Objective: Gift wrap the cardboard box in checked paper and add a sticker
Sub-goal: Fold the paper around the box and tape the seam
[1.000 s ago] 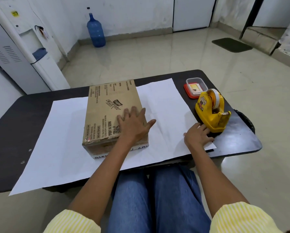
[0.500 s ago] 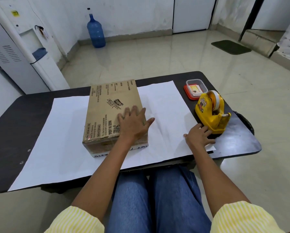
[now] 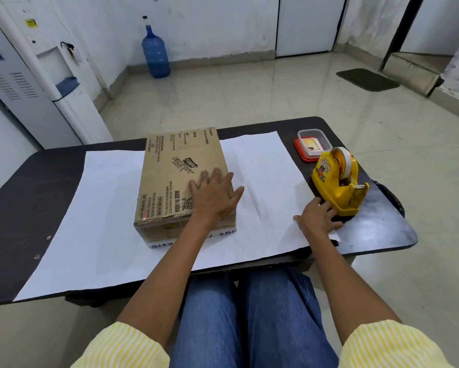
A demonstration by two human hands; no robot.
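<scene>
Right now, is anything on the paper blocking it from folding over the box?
Nothing visible. The left hand lies on the cardboard box, the right hand on the paper; the tape dispenser stands just off its edge.

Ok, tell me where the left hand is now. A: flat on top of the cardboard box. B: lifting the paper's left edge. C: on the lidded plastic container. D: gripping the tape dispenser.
A: the left hand lies with fingers spread on the top of the cardboard box; the right hand rests on the paper beside the yellow tape dispenser.
</scene>
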